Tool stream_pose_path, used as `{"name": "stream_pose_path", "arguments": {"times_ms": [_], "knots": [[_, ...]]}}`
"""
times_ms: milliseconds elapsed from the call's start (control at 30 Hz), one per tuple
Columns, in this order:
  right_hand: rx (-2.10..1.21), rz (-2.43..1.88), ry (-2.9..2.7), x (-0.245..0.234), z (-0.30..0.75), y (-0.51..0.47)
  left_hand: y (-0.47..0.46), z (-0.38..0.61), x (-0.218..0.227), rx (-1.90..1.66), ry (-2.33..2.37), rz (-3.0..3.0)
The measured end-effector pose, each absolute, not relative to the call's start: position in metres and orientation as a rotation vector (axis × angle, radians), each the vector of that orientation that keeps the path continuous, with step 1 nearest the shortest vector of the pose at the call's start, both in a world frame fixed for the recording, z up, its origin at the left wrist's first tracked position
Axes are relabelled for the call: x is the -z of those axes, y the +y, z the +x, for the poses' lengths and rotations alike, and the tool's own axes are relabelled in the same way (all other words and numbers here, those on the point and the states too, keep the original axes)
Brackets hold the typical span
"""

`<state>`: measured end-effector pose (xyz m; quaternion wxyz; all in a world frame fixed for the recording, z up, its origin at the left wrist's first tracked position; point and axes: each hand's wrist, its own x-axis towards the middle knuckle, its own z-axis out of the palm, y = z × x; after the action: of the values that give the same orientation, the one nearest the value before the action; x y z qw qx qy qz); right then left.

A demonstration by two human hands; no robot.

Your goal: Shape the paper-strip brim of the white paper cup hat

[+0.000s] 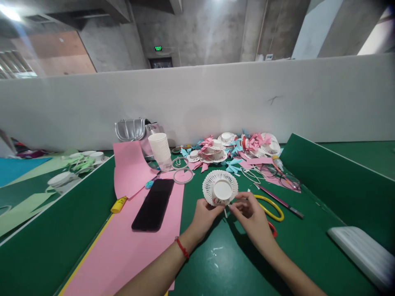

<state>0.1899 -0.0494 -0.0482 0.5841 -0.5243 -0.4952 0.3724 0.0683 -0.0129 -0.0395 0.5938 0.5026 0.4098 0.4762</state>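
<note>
A white paper cup (220,188), its rim cut into a fan of thin strips, is held bottom-up just above the green table (228,255). My left hand (204,213) pinches its lower left edge. My right hand (250,212) pinches strips at its lower right edge. A red string circles my left wrist. Yellow-handled scissors (272,208) lie on the table just right of my right hand.
A black phone (153,204) rests on pink paper (129,238) to the left. A stack of white cups (160,151), a silver bag (131,129), finished cup-and-paper pieces (234,150), glasses (284,177) and a glue bottle (277,163) sit behind. A white object (361,250) lies at right.
</note>
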Motion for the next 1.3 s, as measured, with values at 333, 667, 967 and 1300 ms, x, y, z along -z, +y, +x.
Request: {"name": "stream_pose_path", "arguments": {"times_ms": [333,667,967,1300], "knots": [[-0.948,-1.305,-1.150,0.0513,0.1918,-0.0475,-0.0131,0.0667,0.0388,-1.118,0.956,1.134],[-1.041,-1.233,-1.134,0.0435,0.1942,-0.0461,-0.0146,0.0682,0.0385,-1.117,0.964,1.211],[-1.024,-1.268,-1.126,0.0476,0.1943,-0.0462,-0.0162,0.0688,0.0379,-1.187,1.051,1.393],[-1.008,-1.289,-1.145,0.0442,0.1933,-0.0479,-0.0174,0.0692,0.0395,-1.206,1.123,1.435]]}}
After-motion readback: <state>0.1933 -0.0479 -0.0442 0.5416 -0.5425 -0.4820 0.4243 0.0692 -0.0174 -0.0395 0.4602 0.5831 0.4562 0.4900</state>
